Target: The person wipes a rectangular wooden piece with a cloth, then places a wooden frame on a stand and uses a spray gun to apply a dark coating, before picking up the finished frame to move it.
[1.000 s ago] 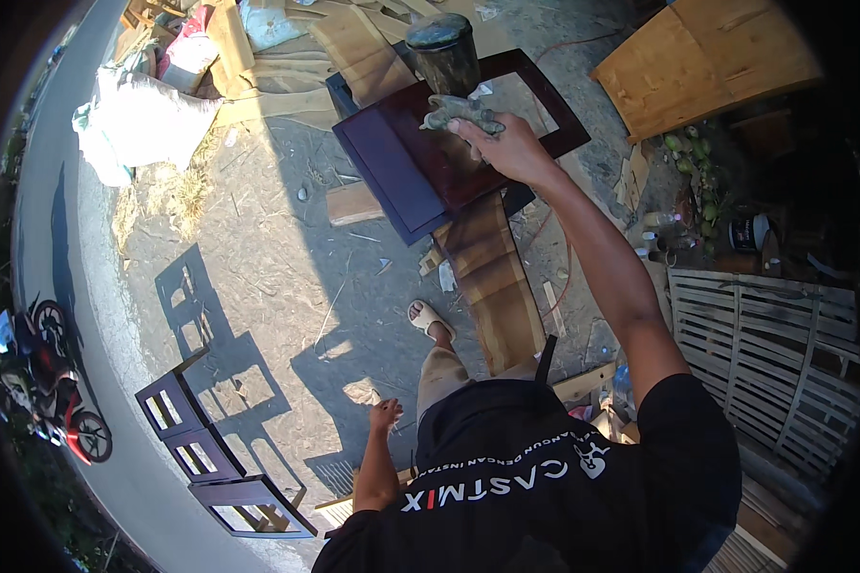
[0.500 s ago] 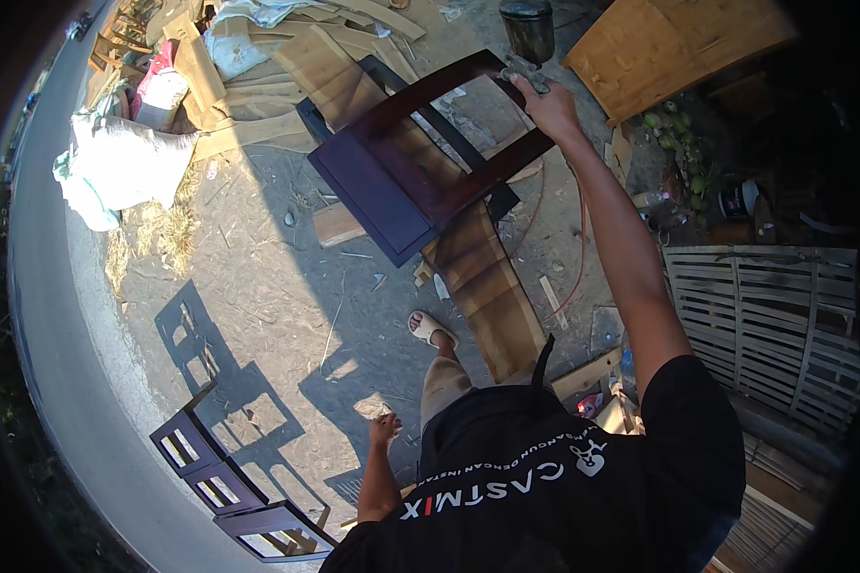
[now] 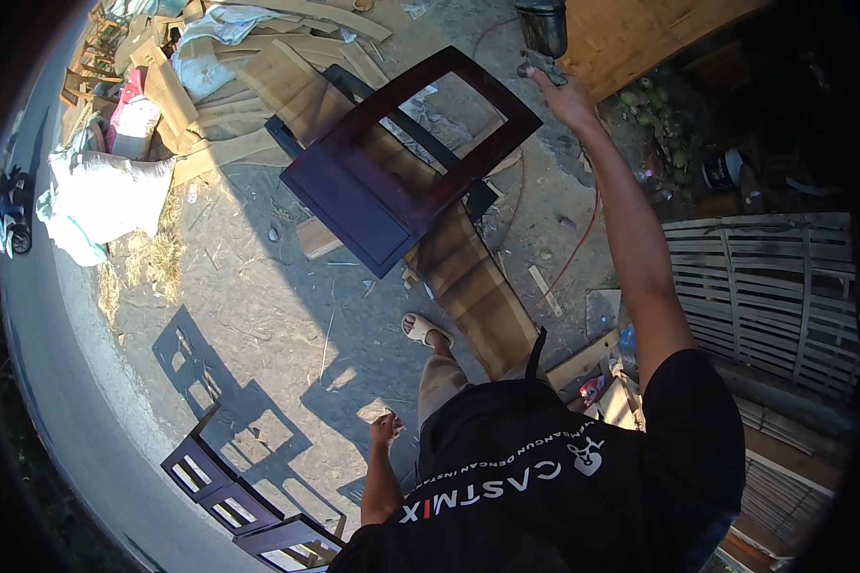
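My right hand [image 3: 568,101] is reaching far out, closed on a crumpled grey rag [image 3: 543,67]. It is beside a black can-shaped container [image 3: 543,29] and just past the far right corner of a dark reddish-brown chair-like panel [image 3: 354,202]. That panel has a large rectangular opening at its far end and a solid part nearer me. It lies over a dark frame [image 3: 420,143] and a long wooden board [image 3: 478,296]. My left hand [image 3: 384,430] hangs low by my left leg, its fingers loosely bent and apart, holding nothing I can see.
More dark-painted panels [image 3: 225,492] stand at the lower left beside the road [image 3: 76,411]. Wood offcuts [image 3: 248,105] and a white sack [image 3: 115,196] lie at the far left. A slatted bamboo rack [image 3: 764,296] is on the right. A thin red hose [image 3: 583,239] crosses the ground.
My right hand with the rag has left the panel's far right corner and moved to beside the black container. The view has shifted slightly. A motorcycle now shows on the road at left.
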A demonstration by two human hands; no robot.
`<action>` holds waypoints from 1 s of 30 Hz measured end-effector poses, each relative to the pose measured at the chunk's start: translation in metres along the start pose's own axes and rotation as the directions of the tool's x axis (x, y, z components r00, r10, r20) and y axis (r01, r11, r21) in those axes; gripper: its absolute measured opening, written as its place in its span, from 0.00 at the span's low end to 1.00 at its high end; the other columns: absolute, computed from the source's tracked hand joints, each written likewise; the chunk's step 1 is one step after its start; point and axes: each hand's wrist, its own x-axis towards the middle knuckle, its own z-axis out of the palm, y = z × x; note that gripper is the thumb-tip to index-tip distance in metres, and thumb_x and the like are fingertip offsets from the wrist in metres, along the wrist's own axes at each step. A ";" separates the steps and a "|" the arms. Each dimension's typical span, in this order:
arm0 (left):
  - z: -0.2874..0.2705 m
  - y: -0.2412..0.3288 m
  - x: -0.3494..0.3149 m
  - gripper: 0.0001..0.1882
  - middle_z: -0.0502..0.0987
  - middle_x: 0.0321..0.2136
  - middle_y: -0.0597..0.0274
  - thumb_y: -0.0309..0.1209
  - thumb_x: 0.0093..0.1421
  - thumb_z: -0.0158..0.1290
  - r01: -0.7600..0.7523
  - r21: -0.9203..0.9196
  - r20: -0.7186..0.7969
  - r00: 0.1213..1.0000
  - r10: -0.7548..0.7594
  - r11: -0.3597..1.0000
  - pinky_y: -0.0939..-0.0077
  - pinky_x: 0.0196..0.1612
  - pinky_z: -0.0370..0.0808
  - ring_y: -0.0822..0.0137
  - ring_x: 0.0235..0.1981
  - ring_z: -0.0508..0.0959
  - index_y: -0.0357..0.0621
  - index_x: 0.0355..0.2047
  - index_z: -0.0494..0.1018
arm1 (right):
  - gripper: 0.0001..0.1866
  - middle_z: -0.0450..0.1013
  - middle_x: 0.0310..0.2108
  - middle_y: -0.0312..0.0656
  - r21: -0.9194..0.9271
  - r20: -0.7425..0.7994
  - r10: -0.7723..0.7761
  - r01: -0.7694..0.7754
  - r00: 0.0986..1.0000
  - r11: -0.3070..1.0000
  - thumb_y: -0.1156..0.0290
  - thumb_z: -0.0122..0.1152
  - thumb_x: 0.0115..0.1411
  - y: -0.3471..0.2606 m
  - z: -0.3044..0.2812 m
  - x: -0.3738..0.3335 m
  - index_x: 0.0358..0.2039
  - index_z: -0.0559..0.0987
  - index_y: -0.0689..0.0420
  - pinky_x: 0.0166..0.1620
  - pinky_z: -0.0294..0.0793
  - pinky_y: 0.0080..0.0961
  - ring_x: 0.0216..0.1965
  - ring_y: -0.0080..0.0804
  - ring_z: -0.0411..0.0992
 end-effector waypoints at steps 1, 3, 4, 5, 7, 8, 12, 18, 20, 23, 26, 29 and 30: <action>0.001 0.001 0.002 0.14 0.84 0.35 0.58 0.39 0.68 0.57 0.003 0.020 -0.001 1.000 -0.003 1.000 0.72 0.28 0.75 0.65 0.31 0.85 0.41 0.46 0.78 | 0.36 0.79 0.25 0.45 0.016 0.008 0.030 -0.030 1.000 0.999 0.36 0.65 0.59 0.010 -0.009 -0.011 0.35 0.84 0.65 0.38 0.75 0.34 0.29 0.36 0.77; 0.001 0.007 0.002 0.14 0.84 0.34 0.58 0.39 0.68 0.57 0.011 0.067 -0.004 1.000 -0.010 0.998 0.72 0.28 0.75 0.66 0.31 0.85 0.41 0.45 0.78 | 0.33 0.78 0.24 0.40 0.019 0.010 0.088 -0.088 0.996 0.996 0.39 0.67 0.60 0.020 -0.029 -0.039 0.34 0.83 0.64 0.34 0.74 0.31 0.25 0.29 0.75; 0.000 0.010 0.003 0.14 0.84 0.34 0.58 0.39 0.68 0.57 0.009 0.077 0.005 1.000 -0.010 0.997 0.72 0.28 0.75 0.66 0.32 0.85 0.40 0.45 0.78 | 0.32 0.78 0.24 0.40 0.008 0.007 0.114 -0.114 0.993 0.993 0.39 0.67 0.60 0.022 -0.040 -0.053 0.33 0.83 0.64 0.34 0.74 0.31 0.25 0.29 0.75; -0.001 0.014 0.006 0.14 0.84 0.34 0.58 0.39 0.68 0.57 0.004 0.092 0.019 1.000 -0.006 0.996 0.72 0.28 0.75 0.66 0.32 0.85 0.40 0.45 0.78 | 0.32 0.78 0.24 0.40 -0.004 -0.002 0.143 -0.143 0.990 0.990 0.40 0.68 0.60 0.023 -0.054 -0.069 0.32 0.83 0.64 0.34 0.74 0.30 0.25 0.28 0.75; -0.005 0.018 0.014 0.15 0.84 0.34 0.58 0.39 0.68 0.57 -0.004 0.092 0.048 0.999 -0.001 0.996 0.72 0.28 0.76 0.66 0.32 0.85 0.39 0.45 0.78 | 0.33 0.79 0.24 0.44 -0.014 0.013 0.170 -0.170 0.985 0.985 0.38 0.66 0.60 0.031 -0.073 -0.093 0.35 0.84 0.63 0.38 0.75 0.35 0.28 0.37 0.78; -0.009 0.017 0.020 0.15 0.84 0.35 0.57 0.38 0.68 0.57 -0.008 0.081 0.064 0.998 0.002 0.997 0.72 0.29 0.76 0.66 0.32 0.85 0.38 0.45 0.78 | 0.34 0.79 0.24 0.46 -0.018 0.022 0.182 -0.182 0.983 0.983 0.37 0.65 0.60 0.033 -0.082 -0.104 0.36 0.85 0.63 0.39 0.75 0.38 0.29 0.41 0.79; -0.013 0.029 0.030 0.16 0.85 0.35 0.55 0.38 0.68 0.57 -0.042 0.127 0.063 0.997 0.034 0.991 0.70 0.31 0.77 0.65 0.32 0.85 0.36 0.47 0.78 | 0.31 0.79 0.24 0.45 -0.025 0.052 0.203 -0.202 0.978 0.979 0.39 0.65 0.61 0.029 -0.103 -0.133 0.39 0.85 0.60 0.39 0.75 0.36 0.28 0.37 0.79; -0.009 0.051 0.031 0.16 0.85 0.36 0.53 0.37 0.69 0.57 -0.137 0.142 0.047 0.990 0.132 0.980 0.69 0.31 0.79 0.64 0.33 0.85 0.36 0.48 0.77 | 0.33 0.80 0.26 0.46 0.012 0.095 0.125 -0.127 0.988 0.992 0.38 0.65 0.61 0.013 -0.064 -0.098 0.43 0.85 0.60 0.39 0.76 0.37 0.30 0.39 0.79; -0.008 0.049 0.024 0.16 0.85 0.36 0.53 0.37 0.69 0.57 -0.122 0.122 0.036 0.992 0.118 0.985 0.69 0.31 0.78 0.64 0.33 0.85 0.36 0.48 0.78 | 0.35 0.81 0.27 0.47 0.019 0.103 0.084 -0.087 0.991 0.996 0.36 0.64 0.60 0.002 -0.041 -0.076 0.43 0.85 0.61 0.41 0.77 0.39 0.32 0.42 0.81; -0.006 0.039 0.014 0.16 0.85 0.36 0.54 0.37 0.68 0.57 -0.073 0.050 0.028 0.997 0.071 0.996 0.70 0.31 0.77 0.64 0.34 0.85 0.37 0.48 0.78 | 0.40 0.82 0.30 0.51 -0.006 0.059 0.045 -0.045 0.997 0.999 0.32 0.63 0.58 -0.011 -0.008 -0.035 0.43 0.85 0.63 0.46 0.78 0.40 0.36 0.46 0.82; -0.006 0.022 0.001 0.17 0.85 0.36 0.54 0.37 0.67 0.57 -0.028 0.049 0.008 1.000 0.028 0.998 0.69 0.31 0.77 0.64 0.34 0.85 0.38 0.49 0.77 | 0.42 0.82 0.33 0.56 0.062 0.128 0.005 -0.013 0.992 0.998 0.30 0.62 0.57 -0.033 0.011 -0.008 0.43 0.84 0.65 0.50 0.78 0.42 0.42 0.51 0.82; -0.001 0.011 -0.010 0.18 0.85 0.37 0.54 0.38 0.67 0.57 0.010 0.076 -0.018 1.000 -0.008 0.997 0.69 0.32 0.77 0.63 0.35 0.85 0.39 0.50 0.76 | 0.42 0.81 0.40 0.63 0.046 0.047 -0.048 0.046 0.998 0.998 0.31 0.60 0.59 -0.051 0.028 0.002 0.44 0.84 0.65 0.53 0.76 0.45 0.47 0.58 0.79; 0.001 0.009 -0.012 0.18 0.85 0.37 0.55 0.38 0.67 0.57 0.012 0.074 -0.014 1.000 -0.011 0.997 0.69 0.32 0.77 0.63 0.35 0.85 0.39 0.50 0.76 | 0.42 0.80 0.41 0.64 0.033 0.044 -0.046 0.045 0.998 0.998 0.31 0.60 0.59 -0.055 0.030 0.002 0.44 0.84 0.65 0.53 0.76 0.46 0.48 0.59 0.79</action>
